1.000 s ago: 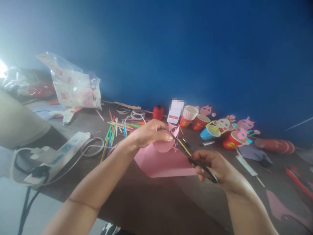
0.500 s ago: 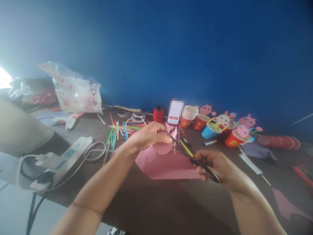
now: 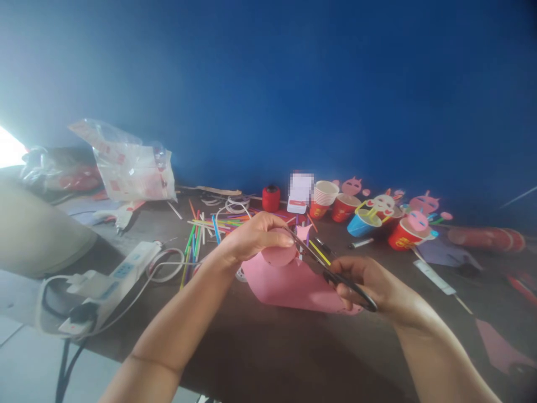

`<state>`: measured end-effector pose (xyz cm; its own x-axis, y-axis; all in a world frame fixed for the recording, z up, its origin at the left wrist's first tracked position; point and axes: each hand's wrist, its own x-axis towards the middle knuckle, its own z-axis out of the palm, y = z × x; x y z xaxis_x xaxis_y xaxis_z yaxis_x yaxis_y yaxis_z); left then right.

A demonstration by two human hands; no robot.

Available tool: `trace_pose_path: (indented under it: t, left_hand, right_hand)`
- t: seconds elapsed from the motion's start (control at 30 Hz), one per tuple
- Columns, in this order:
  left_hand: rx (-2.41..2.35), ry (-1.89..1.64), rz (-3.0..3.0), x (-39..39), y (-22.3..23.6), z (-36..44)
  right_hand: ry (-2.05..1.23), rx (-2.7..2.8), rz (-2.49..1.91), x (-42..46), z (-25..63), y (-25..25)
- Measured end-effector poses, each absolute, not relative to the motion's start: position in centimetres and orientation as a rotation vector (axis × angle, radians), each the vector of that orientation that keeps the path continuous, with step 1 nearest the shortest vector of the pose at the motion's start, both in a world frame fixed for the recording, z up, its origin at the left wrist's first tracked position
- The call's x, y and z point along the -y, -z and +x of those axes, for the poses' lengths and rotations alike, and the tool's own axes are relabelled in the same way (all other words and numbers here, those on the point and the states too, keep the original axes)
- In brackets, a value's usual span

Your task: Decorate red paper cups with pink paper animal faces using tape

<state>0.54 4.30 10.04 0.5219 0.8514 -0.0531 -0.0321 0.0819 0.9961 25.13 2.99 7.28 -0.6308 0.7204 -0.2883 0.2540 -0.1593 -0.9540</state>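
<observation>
My left hand point(image 3: 257, 237) pinches a sheet of pink paper point(image 3: 293, 282) held above the dark table point(image 3: 260, 352). A rounded pink shape sits just under its fingertips. My right hand point(image 3: 369, 285) is closed round the black handles of a pair of scissors point(image 3: 331, 271). The blades point up and left into the paper's top edge, next to my left fingertips. A small pink offcut point(image 3: 302, 231) hangs by the blades.
Coloured straws point(image 3: 210, 224) lie scattered behind my hands. Red and blue paper cups with pink animal faces point(image 3: 394, 224) line the blue wall, beside a red thread spool point(image 3: 271, 197). A white power strip with cables point(image 3: 111, 277) lies at left, a plastic bag point(image 3: 132, 168) behind it.
The pink sheet has swung round in my left hand, its lower edge now curling toward my right hand. The scissors stay at the paper's top edge.
</observation>
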Motion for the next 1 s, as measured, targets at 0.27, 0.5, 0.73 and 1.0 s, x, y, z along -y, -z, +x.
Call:
trace_pose_path:
  t: [0.27, 0.5, 0.73, 1.0]
  left_hand:
    - [-0.804, -0.786, 1.330, -4.1, -9.8, 0.6]
    - [-0.844, -0.774, 1.323, -4.0, -10.0, 0.6]
    - [-0.799, -0.796, 1.271, -4.1, -9.9, 0.6]
    - [-0.859, -1.001, 1.092, -5.2, -9.1, 1.1]
  right_hand:
    - [-1.838, 1.721, -1.138, -2.8, 25.0, -7.2]
    - [-1.843, 1.715, -1.112, -2.9, 25.1, -6.9]
    - [-1.782, 1.628, -1.092, -2.7, 25.1, -7.0]
    - [-1.330, 1.227, -0.751, -3.9, 27.1, -9.6]
